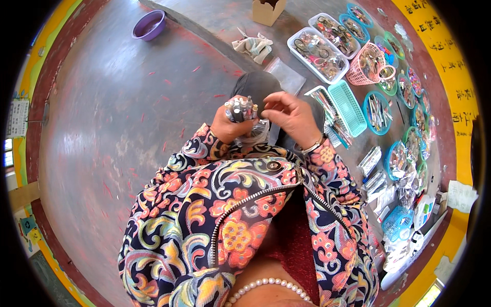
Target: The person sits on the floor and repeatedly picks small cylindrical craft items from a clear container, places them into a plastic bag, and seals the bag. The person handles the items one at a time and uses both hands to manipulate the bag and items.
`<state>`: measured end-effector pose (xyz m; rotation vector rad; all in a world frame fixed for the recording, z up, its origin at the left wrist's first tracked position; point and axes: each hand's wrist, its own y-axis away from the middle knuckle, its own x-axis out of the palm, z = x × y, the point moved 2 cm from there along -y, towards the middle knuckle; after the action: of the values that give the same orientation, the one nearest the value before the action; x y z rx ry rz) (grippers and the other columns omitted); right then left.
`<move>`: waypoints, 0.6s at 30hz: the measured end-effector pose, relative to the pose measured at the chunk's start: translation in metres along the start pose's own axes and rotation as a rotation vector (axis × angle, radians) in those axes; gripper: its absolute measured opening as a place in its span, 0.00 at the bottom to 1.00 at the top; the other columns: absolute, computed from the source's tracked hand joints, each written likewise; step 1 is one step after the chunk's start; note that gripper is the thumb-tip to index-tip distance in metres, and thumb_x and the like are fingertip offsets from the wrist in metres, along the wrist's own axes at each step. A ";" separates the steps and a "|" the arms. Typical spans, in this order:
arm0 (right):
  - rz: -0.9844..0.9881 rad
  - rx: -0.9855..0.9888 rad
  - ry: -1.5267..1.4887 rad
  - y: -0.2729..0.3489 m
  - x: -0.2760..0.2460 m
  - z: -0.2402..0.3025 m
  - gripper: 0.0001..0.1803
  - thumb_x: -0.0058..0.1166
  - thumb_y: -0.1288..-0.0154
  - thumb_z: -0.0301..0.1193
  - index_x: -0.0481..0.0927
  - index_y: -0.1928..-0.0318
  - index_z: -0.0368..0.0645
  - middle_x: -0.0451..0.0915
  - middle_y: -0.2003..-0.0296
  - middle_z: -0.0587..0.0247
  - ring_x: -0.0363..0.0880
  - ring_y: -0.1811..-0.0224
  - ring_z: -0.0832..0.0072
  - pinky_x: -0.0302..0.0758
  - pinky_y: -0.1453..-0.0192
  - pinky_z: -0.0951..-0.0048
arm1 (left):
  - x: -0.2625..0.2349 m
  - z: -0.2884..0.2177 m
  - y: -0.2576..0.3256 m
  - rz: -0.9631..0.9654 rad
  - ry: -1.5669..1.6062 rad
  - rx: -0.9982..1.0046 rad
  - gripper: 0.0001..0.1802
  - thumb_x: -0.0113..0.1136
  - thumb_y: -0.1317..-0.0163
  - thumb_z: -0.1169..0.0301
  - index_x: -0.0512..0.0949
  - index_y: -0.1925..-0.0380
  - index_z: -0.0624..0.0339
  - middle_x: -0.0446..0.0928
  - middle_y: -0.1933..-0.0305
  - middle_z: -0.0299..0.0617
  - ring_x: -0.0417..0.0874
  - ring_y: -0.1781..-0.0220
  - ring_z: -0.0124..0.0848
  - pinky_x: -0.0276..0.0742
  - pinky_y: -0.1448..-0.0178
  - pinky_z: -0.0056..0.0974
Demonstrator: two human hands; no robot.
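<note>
My left hand is wrapped round a bundle of pens, held upright with their ends toward me. The ends are white, dark and reddish. Beside it, my right hand has its thumb and bent fingers apart, fingertips close to the bundle's right side. Nothing shows between them. Below the bundle, near my lap, is crumpled clear plastic, partly covered by my left hand. A dark-clothed knee lies just beyond my hands.
Right of my knee are a tray of pens, a teal basket, a pink basket and white bins of small goods. Farther right stand several round baskets. A purple basin, a cloth and a cardboard box sit ahead.
</note>
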<state>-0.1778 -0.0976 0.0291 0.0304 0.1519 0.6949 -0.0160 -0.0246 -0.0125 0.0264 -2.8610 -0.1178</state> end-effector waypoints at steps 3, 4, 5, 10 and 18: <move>0.026 -0.048 -0.072 -0.001 0.017 -0.004 0.09 0.59 0.48 0.25 0.77 0.65 0.39 0.75 0.70 0.68 0.74 0.68 0.84 0.71 0.65 0.82 | -0.001 -0.001 0.001 0.033 -0.071 0.042 0.16 0.61 0.54 0.82 0.71 0.63 0.61 0.73 0.68 0.35 0.74 0.70 0.20 0.71 0.68 0.27; 0.020 -0.065 -0.081 0.000 0.019 -0.008 0.08 0.59 0.48 0.24 0.77 0.65 0.38 0.75 0.70 0.68 0.74 0.68 0.84 0.71 0.65 0.82 | -0.001 -0.001 0.000 0.037 -0.083 0.062 0.16 0.61 0.54 0.81 0.71 0.64 0.61 0.73 0.69 0.34 0.74 0.71 0.20 0.71 0.69 0.27; -0.013 -0.059 -0.096 0.001 0.019 -0.009 0.07 0.58 0.48 0.23 0.77 0.67 0.38 0.76 0.70 0.67 0.74 0.69 0.84 0.71 0.65 0.82 | 0.000 0.000 -0.001 0.041 -0.096 0.082 0.15 0.61 0.54 0.80 0.71 0.64 0.60 0.74 0.69 0.34 0.74 0.71 0.20 0.70 0.70 0.27; -0.157 -0.031 -0.134 0.008 -0.001 0.013 0.07 0.55 0.43 0.24 0.76 0.63 0.38 0.78 0.69 0.67 0.76 0.70 0.84 0.71 0.69 0.85 | -0.002 -0.001 0.002 0.058 0.016 -0.015 0.13 0.60 0.53 0.79 0.71 0.65 0.62 0.75 0.68 0.38 0.74 0.72 0.21 0.71 0.71 0.27; -0.405 -0.030 -0.820 0.015 -0.073 -0.024 0.08 0.49 0.39 0.27 0.74 0.61 0.37 0.79 0.65 0.54 0.78 0.70 0.76 0.73 0.72 0.81 | -0.005 0.006 -0.003 0.074 0.095 -0.004 0.13 0.57 0.52 0.82 0.68 0.65 0.63 0.75 0.66 0.48 0.78 0.69 0.30 0.79 0.74 0.30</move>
<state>-0.2461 -0.1332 0.0162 0.2451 -0.6258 0.2397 -0.0124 -0.0271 -0.0195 -0.0726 -2.7633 -0.1040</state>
